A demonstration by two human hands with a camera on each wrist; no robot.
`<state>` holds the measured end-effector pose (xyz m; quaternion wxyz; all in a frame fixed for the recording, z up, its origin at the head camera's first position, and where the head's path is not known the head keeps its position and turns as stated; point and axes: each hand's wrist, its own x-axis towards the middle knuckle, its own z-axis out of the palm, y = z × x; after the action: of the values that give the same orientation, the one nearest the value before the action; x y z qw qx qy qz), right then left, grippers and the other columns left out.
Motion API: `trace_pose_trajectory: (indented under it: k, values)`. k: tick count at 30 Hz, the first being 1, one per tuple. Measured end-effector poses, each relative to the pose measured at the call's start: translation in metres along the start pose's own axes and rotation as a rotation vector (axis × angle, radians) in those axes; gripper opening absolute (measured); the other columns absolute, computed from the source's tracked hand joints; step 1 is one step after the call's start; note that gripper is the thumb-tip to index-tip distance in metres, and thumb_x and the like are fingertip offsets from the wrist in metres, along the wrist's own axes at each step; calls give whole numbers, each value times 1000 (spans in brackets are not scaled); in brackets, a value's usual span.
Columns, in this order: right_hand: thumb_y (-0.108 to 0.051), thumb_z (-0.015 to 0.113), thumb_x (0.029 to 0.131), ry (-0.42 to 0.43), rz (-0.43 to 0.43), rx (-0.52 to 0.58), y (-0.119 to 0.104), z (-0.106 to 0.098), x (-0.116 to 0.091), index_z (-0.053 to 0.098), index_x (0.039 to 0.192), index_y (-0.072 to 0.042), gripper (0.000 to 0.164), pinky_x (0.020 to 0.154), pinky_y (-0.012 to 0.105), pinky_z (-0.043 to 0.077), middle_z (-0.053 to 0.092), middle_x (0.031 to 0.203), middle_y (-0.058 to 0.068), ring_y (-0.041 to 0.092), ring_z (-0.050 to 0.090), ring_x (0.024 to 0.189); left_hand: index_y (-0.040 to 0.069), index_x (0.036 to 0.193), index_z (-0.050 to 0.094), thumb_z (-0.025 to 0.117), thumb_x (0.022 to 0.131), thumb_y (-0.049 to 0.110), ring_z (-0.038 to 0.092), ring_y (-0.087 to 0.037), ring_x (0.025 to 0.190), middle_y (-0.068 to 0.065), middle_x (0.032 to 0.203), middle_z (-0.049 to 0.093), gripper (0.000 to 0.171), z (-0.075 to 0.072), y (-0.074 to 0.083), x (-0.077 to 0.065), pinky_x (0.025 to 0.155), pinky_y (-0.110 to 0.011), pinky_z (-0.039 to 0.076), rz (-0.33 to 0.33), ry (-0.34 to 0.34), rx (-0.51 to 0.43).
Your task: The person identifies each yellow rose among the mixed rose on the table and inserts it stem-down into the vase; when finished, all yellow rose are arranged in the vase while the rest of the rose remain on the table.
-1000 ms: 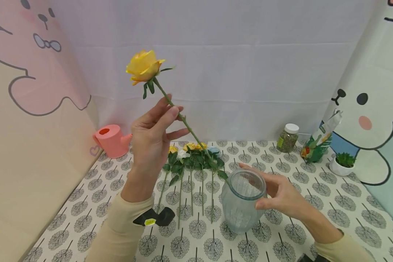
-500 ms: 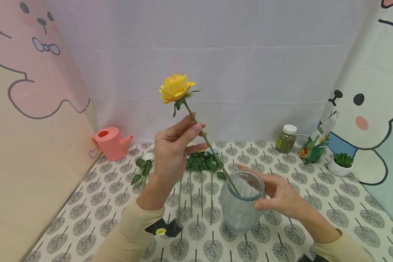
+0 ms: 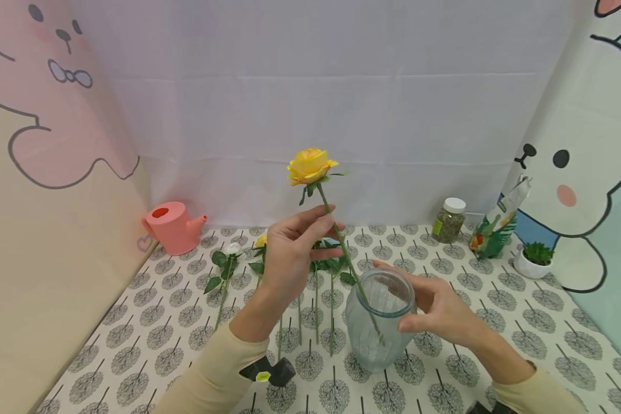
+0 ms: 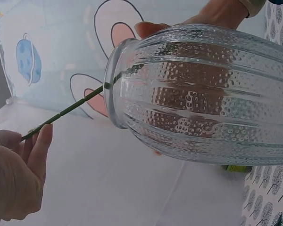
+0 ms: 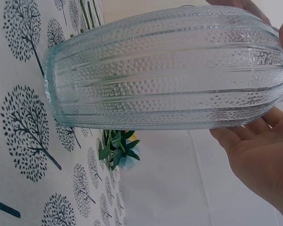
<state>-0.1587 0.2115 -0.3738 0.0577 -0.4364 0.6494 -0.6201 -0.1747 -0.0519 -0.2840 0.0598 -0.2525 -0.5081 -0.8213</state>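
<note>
A yellow rose (image 3: 310, 167) slants over a clear ribbed glass vase (image 3: 375, 339), its lower stem down inside the mouth. My left hand (image 3: 297, 250) pinches the upper stem between thumb and fingers, just under the bloom. In the left wrist view the green stem (image 4: 75, 106) runs from the left hand (image 4: 19, 165) across the vase's rim. My right hand (image 3: 440, 310) grips the vase around its upper right side, thumb at the front. In the right wrist view the bumpy vase (image 5: 165, 70) stands on the cloth, with the right hand (image 5: 259, 150) curved about its upper end.
More roses lie behind the left arm, among them a white rose (image 3: 232, 249). At the back left stands a pink watering can (image 3: 176, 227). A lidded jar (image 3: 449, 221), a green-and-white bag (image 3: 497, 221) and a potted succulent (image 3: 535, 259) line the back right of the tree-patterned cloth (image 3: 150, 345).
My left hand has moved right and down with the yellow rose, and the stem's lower end has passed from outside the rim into the vase. The right hand keeps its hold.
</note>
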Motion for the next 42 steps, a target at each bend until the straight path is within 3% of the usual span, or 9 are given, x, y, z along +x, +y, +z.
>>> trace_pose_trajectory:
  k: [8,14,22,29,35,42]
  values:
    - [-14,75,91,-6,1,-25,-1,0,2,33,154,1,77,113,39,37,31,159,20,37,38,141,-11,118,67,63,98,9,69,-16,74,-7,83,73,28,1,-10,-5,68,-38,62,-12,-26,82]
    - [-16,76,91,-3,11,-38,-1,-1,2,34,154,0,77,111,40,39,32,158,20,37,40,139,-10,117,68,64,97,6,72,-17,71,-8,80,74,26,0,-18,-9,76,-43,61,-39,-31,155]
    - [-15,76,90,1,23,-36,0,-1,2,35,154,0,77,113,38,36,34,156,23,34,41,140,-7,109,72,66,98,15,72,-21,75,-12,83,74,25,2,-26,-14,81,-45,60,-57,-82,249]
    - [-13,75,91,-9,-4,-45,-1,0,3,33,154,2,77,112,40,39,34,157,21,37,41,139,-4,109,74,67,98,21,72,-23,94,-12,100,75,28,-1,-31,-17,91,-39,57,-107,-120,360]
    - [-10,75,91,-4,5,-43,-2,-1,1,33,154,1,77,112,38,39,35,157,20,34,42,139,5,104,78,68,97,27,65,-17,106,-1,104,75,25,-4,-36,-18,95,-39,52,-117,-191,487]
    - [-14,75,92,-2,16,-37,0,-2,0,32,155,0,77,111,38,40,35,157,20,33,42,139,3,114,75,67,98,19,59,-16,124,0,124,69,24,-5,-41,-18,101,-35,51,-124,-281,461]
